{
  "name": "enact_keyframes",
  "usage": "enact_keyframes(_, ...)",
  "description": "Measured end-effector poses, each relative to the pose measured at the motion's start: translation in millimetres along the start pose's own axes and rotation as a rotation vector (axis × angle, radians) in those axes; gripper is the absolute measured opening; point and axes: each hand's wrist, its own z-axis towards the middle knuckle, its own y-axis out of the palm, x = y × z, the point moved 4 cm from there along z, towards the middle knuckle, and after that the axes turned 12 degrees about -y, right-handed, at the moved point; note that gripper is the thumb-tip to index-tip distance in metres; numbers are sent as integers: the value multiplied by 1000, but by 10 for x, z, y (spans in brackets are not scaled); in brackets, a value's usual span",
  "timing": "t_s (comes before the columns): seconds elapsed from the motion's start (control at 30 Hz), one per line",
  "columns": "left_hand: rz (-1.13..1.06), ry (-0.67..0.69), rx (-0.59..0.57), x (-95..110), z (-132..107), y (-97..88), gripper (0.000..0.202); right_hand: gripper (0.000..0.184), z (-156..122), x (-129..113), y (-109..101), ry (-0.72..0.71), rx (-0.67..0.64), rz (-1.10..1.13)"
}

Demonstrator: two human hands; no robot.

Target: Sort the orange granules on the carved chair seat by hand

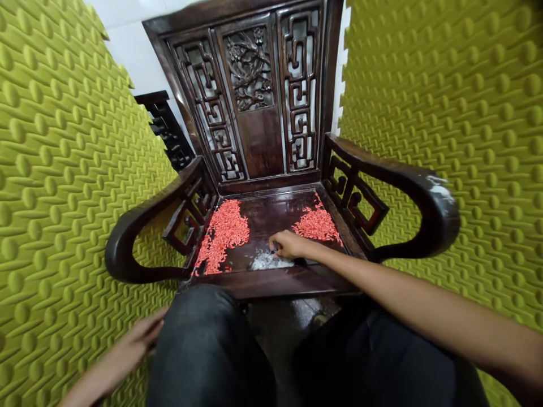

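Observation:
My right hand (pixel 287 243) reaches over the seat of a dark carved wooden chair (pixel 267 212). Its fingers are closed in a pinch at a small heap of whitish, translucent bits (pixel 268 261). A small dark item shows at the fingertips, too small to name. To either side of the hand lie small coral-red pieces: a larger spread (pixel 224 229) on the left and a smaller pile (pixel 317 223) on the right. My left hand (pixel 145 332) hangs low beside my left knee, its visible fingers stretched out and their tips hidden by the leg.
Curved armrests (pixel 436 209) flank the seat, and a latticed backrest (pixel 258 102) rises behind it. Yellow-green textured foam panels (pixel 55 169) stand on both sides. My knees (pixel 203 333) are close to the seat's front edge. Another dark wooden piece (pixel 163 121) shows behind the left panel.

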Motion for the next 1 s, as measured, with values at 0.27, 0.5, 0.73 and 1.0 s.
enact_keyframes(0.27, 289, 464, -327, 1572, 826, 432, 38, 20, 55, -43, -5, -20, -19, -24)
enact_keyframes(0.5, 851, 353, -436, 1497, 1761, 1625, 27, 22, 201, -104, 12, -30, -55, -65)
enact_keyframes(0.73, 864, 396, -429, 1144, 1983, 1841, 24, 20, 200, -138, 165, -19, -30, -80)
enact_keyframes(1.0, 841, 435, -441, 1182, 1980, 1929, 19, 23, 236, -166, 205, -66, -55, -31)
